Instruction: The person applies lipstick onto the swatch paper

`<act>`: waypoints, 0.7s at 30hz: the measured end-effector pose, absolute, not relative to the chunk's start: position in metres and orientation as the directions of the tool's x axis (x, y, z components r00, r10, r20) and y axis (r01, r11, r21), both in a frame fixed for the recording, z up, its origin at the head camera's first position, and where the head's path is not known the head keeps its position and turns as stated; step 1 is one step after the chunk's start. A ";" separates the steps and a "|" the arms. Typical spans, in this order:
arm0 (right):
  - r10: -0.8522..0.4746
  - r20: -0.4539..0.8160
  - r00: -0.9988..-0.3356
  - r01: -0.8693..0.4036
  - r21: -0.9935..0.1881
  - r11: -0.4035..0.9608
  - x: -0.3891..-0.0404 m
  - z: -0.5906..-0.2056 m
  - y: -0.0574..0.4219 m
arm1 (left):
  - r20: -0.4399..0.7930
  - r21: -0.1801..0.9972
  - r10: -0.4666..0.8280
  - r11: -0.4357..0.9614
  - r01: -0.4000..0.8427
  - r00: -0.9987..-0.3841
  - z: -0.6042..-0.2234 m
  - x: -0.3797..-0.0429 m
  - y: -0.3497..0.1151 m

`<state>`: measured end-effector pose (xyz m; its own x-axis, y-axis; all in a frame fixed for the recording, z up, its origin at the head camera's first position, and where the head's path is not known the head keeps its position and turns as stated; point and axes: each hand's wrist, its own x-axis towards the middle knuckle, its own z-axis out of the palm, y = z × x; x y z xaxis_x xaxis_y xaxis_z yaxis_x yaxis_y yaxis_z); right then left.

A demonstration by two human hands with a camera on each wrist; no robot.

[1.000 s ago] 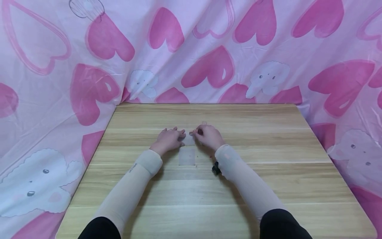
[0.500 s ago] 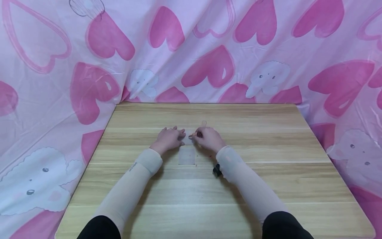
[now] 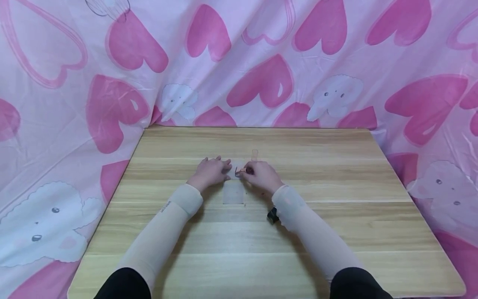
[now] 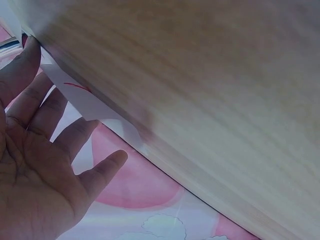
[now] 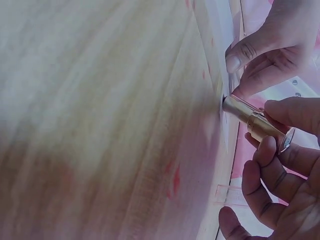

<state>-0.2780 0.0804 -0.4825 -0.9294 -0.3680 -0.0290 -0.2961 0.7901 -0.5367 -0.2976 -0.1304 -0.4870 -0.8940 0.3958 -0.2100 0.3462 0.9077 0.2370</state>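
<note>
Inspecting for writing first: dark lettering [image 3: 165, 206] runs along the pale left sleeve [image 3: 158, 226], too small to read. No brand or label can be made out on the gold-coloured tube [image 5: 257, 125]. The right hand [image 3: 261, 174] grips this tube between thumb and curled fingers, the tube slanting, with its far end meeting the white paper [image 4: 85, 102] in the right wrist view. The left hand [image 3: 210, 171] lies just beside, fingers spread and mostly straight, fingertips at the paper; it grasps nothing. A curved red line [image 4: 77, 86] shows on the paper in the left wrist view. The paper lies on the wooden table [image 3: 298, 232], between the two hands. Just nearer the person is a pale square sheet [image 3: 233, 194]; whether it joins the paper cannot be told. A clear piece [image 3: 254, 155] sits just beyond the right hand. Red marks [image 5: 176, 180] appear in the right wrist view.
</note>
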 end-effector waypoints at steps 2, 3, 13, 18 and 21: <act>-0.372 -0.029 -0.928 -0.298 -0.540 0.787 -0.277 -0.483 0.081 | -0.210 0.236 0.396 0.908 0.347 -0.894 -0.487 -0.297 -0.131; -0.374 -0.027 -0.927 -0.301 -0.542 0.785 -0.276 -0.483 0.082 | -0.210 0.237 0.398 0.907 0.348 -0.893 -0.487 -0.297 -0.130; -0.351 0.040 -0.936 -0.305 -0.593 0.745 -0.274 -0.484 0.089 | -0.162 0.193 0.416 0.903 0.385 -0.895 -0.488 -0.297 -0.130; -0.354 0.046 -0.934 -0.311 -0.593 0.743 -0.271 -0.483 0.092 | -0.131 0.181 0.441 0.891 0.416 -0.888 -0.487 -0.296 -0.130; -0.347 0.052 -0.937 -0.308 -0.597 0.741 -0.268 -0.482 0.095 | -0.096 0.183 0.461 0.879 0.440 -0.882 -0.483 -0.292 -0.131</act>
